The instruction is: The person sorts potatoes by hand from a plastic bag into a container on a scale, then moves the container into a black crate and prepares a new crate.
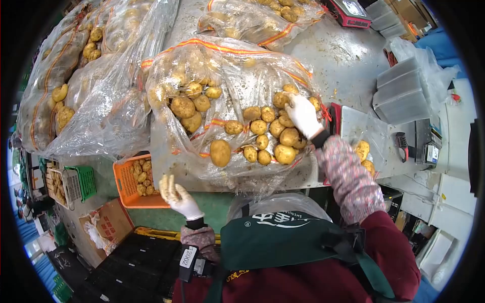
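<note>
My right hand [303, 115], in a white glove, reaches over the right-hand group of potatoes [289, 137] on a clear plastic bag. Its fingers curl down around a potato [286, 120] partly covered by the hand. My left hand [178, 197], in a white glove with soiled fingertips, hangs off the table's front edge. It holds nothing, and its fingers are apart. The bag [242, 86], edged with a red and yellow stripe, lies spread under the potatoes. More potatoes [189, 107] are heaped on its left side, and a large one [220, 153] lies near the front.
Filled potato bags [101, 101] lie at the left and back. Below the table's edge stands an orange crate [124, 184] of potatoes. On the right are a scale [352, 123] with bagged potatoes, stacked clear plastic trays [401, 93] and a black-and-red handheld device [402, 144].
</note>
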`<state>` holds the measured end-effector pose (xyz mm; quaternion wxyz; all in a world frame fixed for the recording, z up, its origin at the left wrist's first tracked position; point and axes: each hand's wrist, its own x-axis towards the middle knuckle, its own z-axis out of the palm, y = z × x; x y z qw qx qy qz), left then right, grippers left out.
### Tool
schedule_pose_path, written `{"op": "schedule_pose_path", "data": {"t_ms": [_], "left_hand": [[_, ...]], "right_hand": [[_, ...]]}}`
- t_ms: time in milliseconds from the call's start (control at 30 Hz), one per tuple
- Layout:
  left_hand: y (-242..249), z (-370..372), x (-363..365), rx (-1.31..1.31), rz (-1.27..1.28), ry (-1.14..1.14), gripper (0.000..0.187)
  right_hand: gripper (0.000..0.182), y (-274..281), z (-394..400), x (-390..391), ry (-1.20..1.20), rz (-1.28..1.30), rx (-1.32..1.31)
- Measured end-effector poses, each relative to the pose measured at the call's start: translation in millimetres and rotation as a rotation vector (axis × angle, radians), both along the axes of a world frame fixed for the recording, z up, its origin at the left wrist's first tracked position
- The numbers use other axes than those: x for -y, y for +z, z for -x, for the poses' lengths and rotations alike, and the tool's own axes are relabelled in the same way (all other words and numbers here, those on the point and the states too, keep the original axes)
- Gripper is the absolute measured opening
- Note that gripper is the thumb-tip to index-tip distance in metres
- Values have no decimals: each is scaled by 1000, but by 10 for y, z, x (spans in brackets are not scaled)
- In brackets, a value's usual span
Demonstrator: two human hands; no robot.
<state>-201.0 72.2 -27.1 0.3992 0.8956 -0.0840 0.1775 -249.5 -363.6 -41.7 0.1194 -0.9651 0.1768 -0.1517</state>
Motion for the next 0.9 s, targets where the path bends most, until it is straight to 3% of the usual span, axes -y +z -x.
{"op": "schedule_pose_path", "data": {"t_ms": [67,167,233,267,300,367,400,433,533,600,700,733,800,833,900], "left_hand": [[108,-110,-35,21,-24,58,27],[189,-225,3,9,15,-10,27],[213,-239,144,-54,231,-116,28],[241,-245,252,-33,240,-124,27],[235,-240,354,-25,246,-123,27],[218,-189,573,-309,552,-144,25],[351,-164,755,-323,547,-178,24],[364,-132,904,-385,664,-233,24],[426,-25,1292,-450,694,-383,24],[536,33,1535,-420,663,-518,24],[643,114,1909,-486,744,-710,33],[713,149,2031,-440,690,-794,41],[796,272,2239,-459,648,-961,68],[813,362,2272,-550,606,-992,69],[695,509,2318,-607,565,-1071,53]], "right_hand": [[36,-201,-207,225,75,58,-41],[38,-65,-383,261,274,138,-54],[41,272,-489,142,60,-227,-464],[41,224,-457,185,6,-411,-364],[44,192,-412,218,14,-764,-181],[46,149,-341,168,-138,-2011,226],[49,323,-231,53,-59,-2340,312],[50,497,-167,-89,-221,-2612,401],[54,656,103,-303,-69,-2757,411],[65,767,239,-396,-225,-2770,461],[65,710,389,-420,228,-2886,285],[58,884,447,-537,49,-2744,437],[44,1142,612,-771,-173,-2476,393],[40,1335,752,-924,-225,-2293,341],[37,1438,1041,-1031,-20,-2049,730]]}}
